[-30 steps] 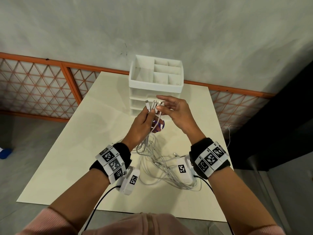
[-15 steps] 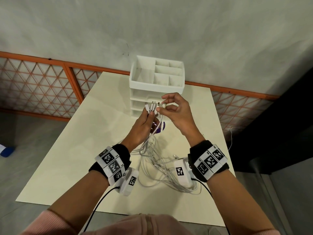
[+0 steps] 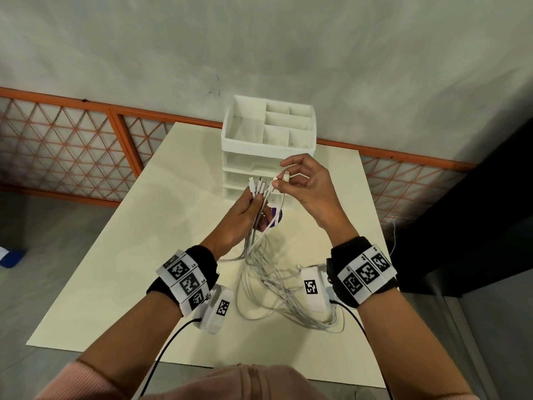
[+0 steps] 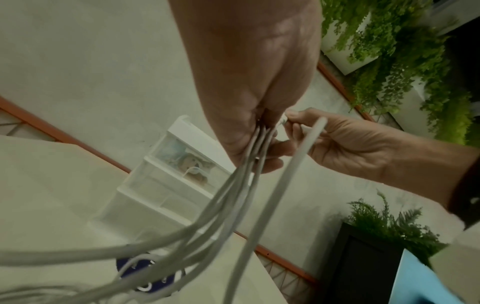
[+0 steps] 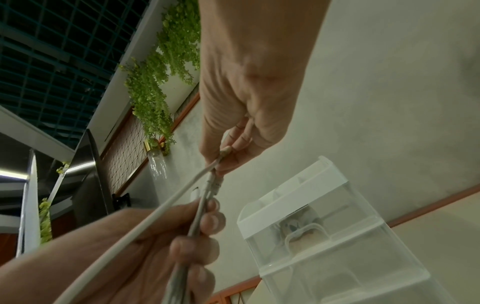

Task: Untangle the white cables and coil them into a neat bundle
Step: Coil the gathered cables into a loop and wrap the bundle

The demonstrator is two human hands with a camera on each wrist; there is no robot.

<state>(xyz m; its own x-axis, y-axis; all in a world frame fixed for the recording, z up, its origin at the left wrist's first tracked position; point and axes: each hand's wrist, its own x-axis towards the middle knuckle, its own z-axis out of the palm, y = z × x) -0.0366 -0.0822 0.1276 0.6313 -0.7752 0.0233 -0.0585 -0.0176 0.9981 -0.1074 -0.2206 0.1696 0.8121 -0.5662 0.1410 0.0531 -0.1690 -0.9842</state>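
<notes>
Several white cables (image 3: 259, 267) are gathered up above the table (image 3: 121, 255), their plug ends fanned out at the top of the left hand (image 3: 239, 217), and the rest trails down in loose, tangled loops onto the tabletop between the two wrists. The left hand has its fingers curled round the bunch just under the plugs; the left wrist view shows the strands (image 4: 233, 185) running out of that fist and sweeping down toward the table. Over to the right hand (image 3: 311, 192): thumb and forefinger pinch one plug (image 3: 286, 176) at the right edge of the fan, the other fingers loosely curled, and the right wrist view shows that single cable (image 5: 166, 207) leading from the pinch down past the left hand's fingers (image 5: 207, 222). The two hands are close together, right beside the bunch of plugs.

Just behind them stands a white organiser (image 3: 268, 140), open compartments on top and clear drawers below, with something inside the upper drawer that is too blurred to name. A small purple object (image 3: 275, 216) lies on the table at its foot, partly hidden by the left hand and the cables. Both wrists wear black bands with printed markers and white camera units. Beyond the table runs an orange lattice railing (image 3: 72, 148) against a grey wall, with green hanging plants (image 4: 405, 51) in the wrist views
</notes>
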